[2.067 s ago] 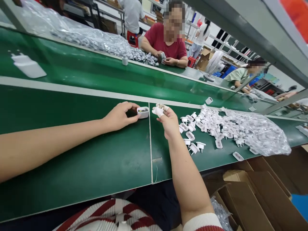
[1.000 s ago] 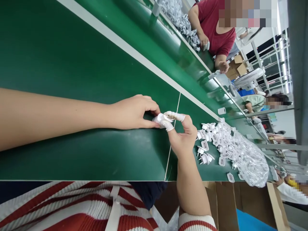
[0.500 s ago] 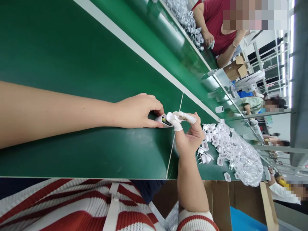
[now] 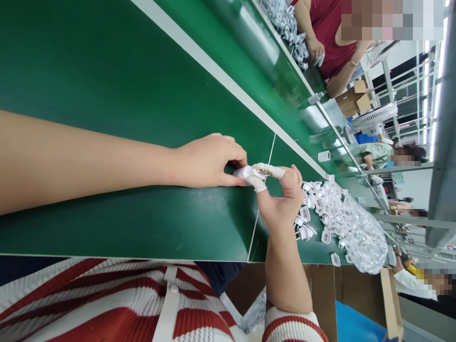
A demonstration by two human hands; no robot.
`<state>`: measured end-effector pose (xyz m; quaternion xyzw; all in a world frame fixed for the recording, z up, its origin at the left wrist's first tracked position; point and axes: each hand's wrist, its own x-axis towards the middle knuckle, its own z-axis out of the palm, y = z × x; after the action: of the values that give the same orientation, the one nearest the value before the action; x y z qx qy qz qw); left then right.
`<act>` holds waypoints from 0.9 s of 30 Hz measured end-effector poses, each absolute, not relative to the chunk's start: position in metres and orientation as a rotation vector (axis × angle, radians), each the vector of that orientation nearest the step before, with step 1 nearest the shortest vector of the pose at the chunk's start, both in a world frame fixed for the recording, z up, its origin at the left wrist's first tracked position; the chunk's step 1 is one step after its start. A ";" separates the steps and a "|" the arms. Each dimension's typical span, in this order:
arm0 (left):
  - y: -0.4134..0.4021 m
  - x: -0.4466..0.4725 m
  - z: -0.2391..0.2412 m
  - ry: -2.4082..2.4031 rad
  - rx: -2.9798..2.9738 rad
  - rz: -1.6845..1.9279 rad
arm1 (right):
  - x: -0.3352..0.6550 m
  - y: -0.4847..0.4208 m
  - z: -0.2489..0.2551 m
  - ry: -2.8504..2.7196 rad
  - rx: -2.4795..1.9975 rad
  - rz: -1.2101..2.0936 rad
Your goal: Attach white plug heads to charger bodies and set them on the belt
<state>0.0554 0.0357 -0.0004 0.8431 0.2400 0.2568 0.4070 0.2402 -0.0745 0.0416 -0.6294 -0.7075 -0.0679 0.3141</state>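
Observation:
My left hand (image 4: 210, 160) is closed around a white charger housing (image 4: 241, 173), pinched between thumb and fingers just above the green bench. My right hand (image 4: 280, 199) wears white finger cots on its thumb and index finger. Between those fingertips it grips a white plug cap (image 4: 253, 171) with metal pins, held against the housing's open end. The cap covers that opening, so the inside of the housing is hidden. Whether the cap is fully seated I cannot tell.
Loose white plug caps (image 4: 326, 204) lie piled right of my right hand, spilling from a clear plastic bag (image 4: 368, 237). A lone white housing (image 4: 324, 156) stands beyond the white strip. Cardboard boxes (image 4: 320, 294) sit below the bench edge. Co-workers sit across the bench.
The plug cap has come onto the housing's open end, covering the circuit board that showed before. My right fingers have turned toward the housing. The view has shifted slightly.

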 end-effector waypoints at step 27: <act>0.195 0.036 0.026 1.434 1.841 1.014 | 0.331 -0.044 0.021 -1.087 -2.623 -0.092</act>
<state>0.0360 0.1948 0.0259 0.6914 0.5387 0.3809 0.2943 0.3310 -0.0444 0.0208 -0.9129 -0.3785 -0.0320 0.1497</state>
